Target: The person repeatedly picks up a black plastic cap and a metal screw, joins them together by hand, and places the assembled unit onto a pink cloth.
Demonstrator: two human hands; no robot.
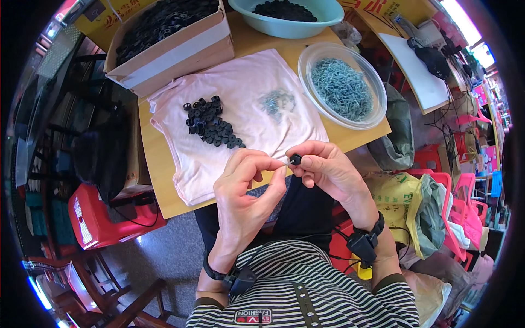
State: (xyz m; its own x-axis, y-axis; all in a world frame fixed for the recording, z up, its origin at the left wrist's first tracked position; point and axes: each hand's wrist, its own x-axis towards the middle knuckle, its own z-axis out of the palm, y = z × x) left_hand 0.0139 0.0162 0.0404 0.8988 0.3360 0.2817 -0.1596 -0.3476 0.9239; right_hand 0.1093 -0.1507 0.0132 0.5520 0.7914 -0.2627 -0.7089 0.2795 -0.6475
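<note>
Left hand: We see the left hand (249, 177) with thumb and forefinger drawn almost together on a slim pale piece (287, 162), too small for us to identify; its other fingers curl loosely.
Right hand: Facing it, the right hand (331, 172) pinches a small round black part (296, 159) between thumb and forefinger, just beside the left fingertips.
Black heap: Beyond the left hand and slightly to its left, we find a loose heap of black parts (210, 124).
Metal patch: Straight out from the gap between the hands lies a small scatter of thin metal pieces (278, 103).
Pink cloth: Both lie on a pink cloth (249, 74), spread over a wooden table (159, 188) beyond both hands.
Clear tub: Ahead of the right hand and to its right, we see a round clear tub (381, 106) filled with slim metal pieces (343, 87).
Carton and basin: Farthest from the hands, a cardboard box (183, 54) stands beyond the left and a pale teal basin (268, 28) beyond the right, both holding black pieces.
Red stool: Well to the left hand's left, we spot a red plastic stool (90, 221).
</note>
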